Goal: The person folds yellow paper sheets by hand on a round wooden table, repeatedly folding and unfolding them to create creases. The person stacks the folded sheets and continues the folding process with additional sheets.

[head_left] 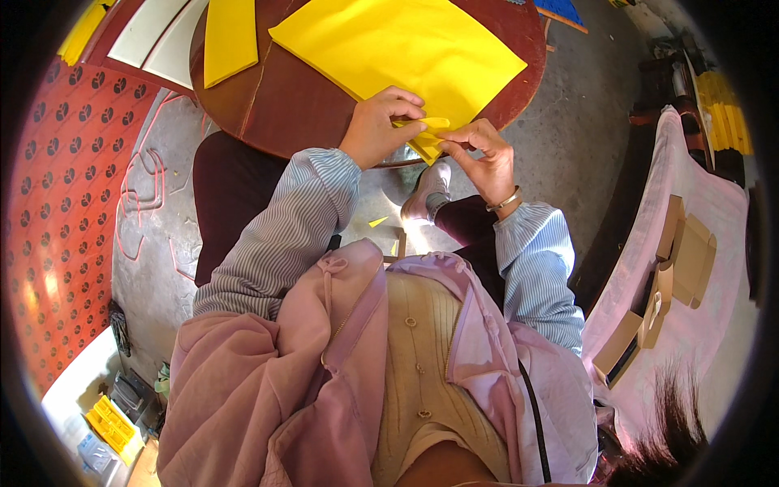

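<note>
A large stack of bright yellow sheets [398, 49], paper or thin cloth, lies on the round brown table [268, 114]. One corner hangs over the near edge, and a narrow yellow folded strip [436, 122] shows there between my hands. My left hand [385, 123] is closed, thumb and fingers pinching the strip's left end. With thumb and forefinger my right hand [484, 162] pinches yellow material at the strip's right side. Whether the strip is a separate piece or part of the top sheet, I cannot tell. A bracelet circles my right wrist.
A folded yellow piece [231, 40] lies at the table's left. Below are my shoe [426, 191] and a small yellow scrap [378, 221] on the concrete floor. Open cardboard boxes [690, 260] rest on a pink cloth at right. A red patterned panel [73, 187] stands left.
</note>
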A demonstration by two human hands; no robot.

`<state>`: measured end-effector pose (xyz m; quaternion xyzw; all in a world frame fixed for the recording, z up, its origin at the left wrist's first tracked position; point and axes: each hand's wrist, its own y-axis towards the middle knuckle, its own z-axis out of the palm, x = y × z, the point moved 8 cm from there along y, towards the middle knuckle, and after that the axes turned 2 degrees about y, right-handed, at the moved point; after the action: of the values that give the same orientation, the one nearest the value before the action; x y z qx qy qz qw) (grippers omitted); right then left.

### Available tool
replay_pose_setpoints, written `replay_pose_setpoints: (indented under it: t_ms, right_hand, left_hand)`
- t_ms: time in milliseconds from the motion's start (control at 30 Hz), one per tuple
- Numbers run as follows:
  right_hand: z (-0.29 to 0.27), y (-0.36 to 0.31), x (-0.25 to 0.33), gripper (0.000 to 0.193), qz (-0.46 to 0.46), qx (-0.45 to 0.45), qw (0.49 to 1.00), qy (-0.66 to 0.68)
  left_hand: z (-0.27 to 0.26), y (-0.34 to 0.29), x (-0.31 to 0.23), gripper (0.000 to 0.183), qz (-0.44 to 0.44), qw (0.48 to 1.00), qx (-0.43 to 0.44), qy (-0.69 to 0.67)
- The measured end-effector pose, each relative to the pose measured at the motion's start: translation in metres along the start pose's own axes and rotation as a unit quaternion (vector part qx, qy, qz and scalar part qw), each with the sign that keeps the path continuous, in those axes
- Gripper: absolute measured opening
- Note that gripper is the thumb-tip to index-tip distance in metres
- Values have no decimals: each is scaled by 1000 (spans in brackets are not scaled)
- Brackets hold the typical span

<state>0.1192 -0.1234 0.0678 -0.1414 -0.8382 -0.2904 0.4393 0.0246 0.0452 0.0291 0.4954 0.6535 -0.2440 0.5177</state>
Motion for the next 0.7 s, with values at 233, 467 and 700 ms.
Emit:
replay_pose_setpoints:
  t_ms: [233,467,700]
  right_hand:
    - [0,-3,-17,13,80,-12,997,-2]
    - [2,-3,-20,11,101,-22,994,33]
    - [3,-1,-8,18,48,-34,998,23]
  left_hand:
    - [-1,-1,1,14,10,1000,12,0]
    - [-3,-2,-7,15,35,998,42,28]
    - [1,-1,-5,17,26,999,-3,28]
